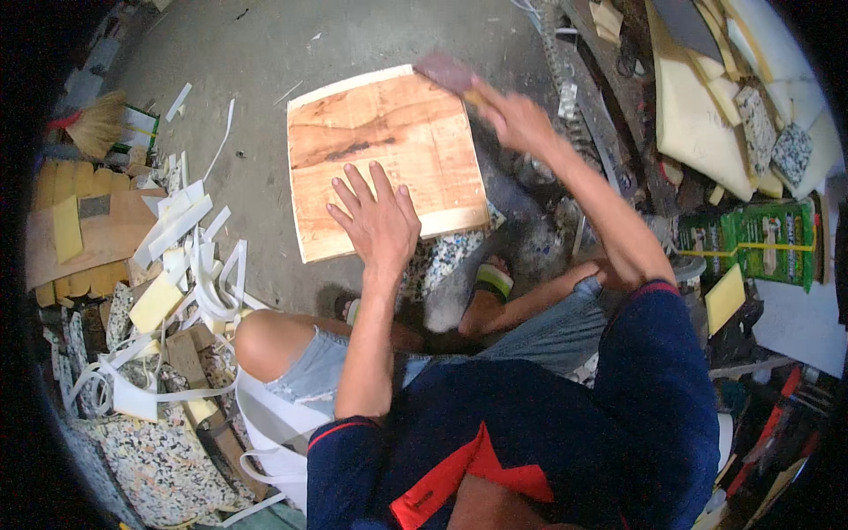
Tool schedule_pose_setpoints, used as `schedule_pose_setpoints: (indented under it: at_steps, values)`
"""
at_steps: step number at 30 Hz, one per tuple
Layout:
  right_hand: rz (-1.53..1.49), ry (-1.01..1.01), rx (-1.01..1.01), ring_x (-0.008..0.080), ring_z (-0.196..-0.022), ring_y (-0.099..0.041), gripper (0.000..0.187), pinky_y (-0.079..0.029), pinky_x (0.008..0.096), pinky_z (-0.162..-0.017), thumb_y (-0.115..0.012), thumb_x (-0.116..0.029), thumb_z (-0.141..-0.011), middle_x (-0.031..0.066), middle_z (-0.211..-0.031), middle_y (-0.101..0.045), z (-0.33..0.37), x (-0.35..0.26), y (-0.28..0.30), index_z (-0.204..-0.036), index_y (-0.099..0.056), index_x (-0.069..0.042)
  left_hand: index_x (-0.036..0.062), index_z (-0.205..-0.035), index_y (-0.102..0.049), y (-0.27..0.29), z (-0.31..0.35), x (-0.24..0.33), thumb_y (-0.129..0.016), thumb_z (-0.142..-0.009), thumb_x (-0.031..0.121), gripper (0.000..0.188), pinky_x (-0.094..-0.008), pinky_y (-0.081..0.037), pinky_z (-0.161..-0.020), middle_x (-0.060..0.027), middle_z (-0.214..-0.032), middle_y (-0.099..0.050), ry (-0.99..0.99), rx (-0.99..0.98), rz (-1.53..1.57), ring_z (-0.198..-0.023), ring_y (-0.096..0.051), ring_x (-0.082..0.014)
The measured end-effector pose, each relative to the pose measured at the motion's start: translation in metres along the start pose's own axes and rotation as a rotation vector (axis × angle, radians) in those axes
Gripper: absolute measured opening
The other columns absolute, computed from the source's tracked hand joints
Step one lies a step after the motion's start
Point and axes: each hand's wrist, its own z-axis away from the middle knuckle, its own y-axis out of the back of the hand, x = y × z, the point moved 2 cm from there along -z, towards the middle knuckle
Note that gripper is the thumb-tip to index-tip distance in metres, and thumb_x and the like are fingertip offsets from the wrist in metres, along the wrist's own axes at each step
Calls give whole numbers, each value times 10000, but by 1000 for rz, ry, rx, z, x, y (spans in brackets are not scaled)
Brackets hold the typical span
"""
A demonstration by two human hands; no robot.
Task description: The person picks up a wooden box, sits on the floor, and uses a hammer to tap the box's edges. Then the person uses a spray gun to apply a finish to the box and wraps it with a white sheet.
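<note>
Over a grey concrete floor (pixel 238 66), a pale-edged wooden panel (pixel 353 128) lies beneath the left hand (pixel 382 231), spread flat and grasping nothing, apparently to steady it, while ahead and rightward the right hand (pixel 523 126) clenches a blurred wooden-handled tool (pixel 446 72) near the panel's corner.

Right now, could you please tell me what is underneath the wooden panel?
Speckled foam pokes out past the near edge of the wooden panel, apparently under it; whatever lies farther beneath is covered and cannot be seen.
</note>
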Motion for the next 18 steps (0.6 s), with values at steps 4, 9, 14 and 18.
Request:
schedule_pose_setpoints:
  at_steps: [4, 9, 14, 18]
  values:
    - [-19, 79, -220, 332, -668, -603, 708, -505, 457, -589, -667, -198, -927, 156, -774, -531, 111, -32, 26, -1538, -343, -348, -4, -1475, -399, 0, 2, 0, -443, -991, 340, 595, -703, -136, -1123, -337, -1547, -260, 4, 30, 35, -1435, -183, -555]
    - [29, -17, -66, 405, -719, -634, 568, -525, 501, -638, -586, -360, -963, 205, -813, -619, 50, -10, 16, -1501, -403, -350, 11, -1483, -385, -1, 3, 1, -431, -996, 351, 596, -708, -177, -1110, -335, -1547, -265, -5, -1, -28, -1434, -198, -550]
    - [-128, -265, -57, 430, -1196, -579, 521, -469, 492, -989, -546, -409, -968, 261, -1305, -590, -77, 26, 4, -1459, -481, -246, 13, -1485, -386, 3, 5, 1, -433, -997, 363, 602, -704, -150, -1122, -331, -1549, -269, -1, 33, 15, -1439, -201, -542]
    - [-296, -400, 53, 319, -1332, -510, 589, -444, 393, -1039, -597, -365, -965, 225, -1407, -550, -70, 29, 41, -1473, -466, -98, -2, -1484, -387, -3, 2, -3, -468, -983, 365, 626, -689, -76, -1146, -326, -1566, -235, 40, 25, 86, -1450, -178, -537]
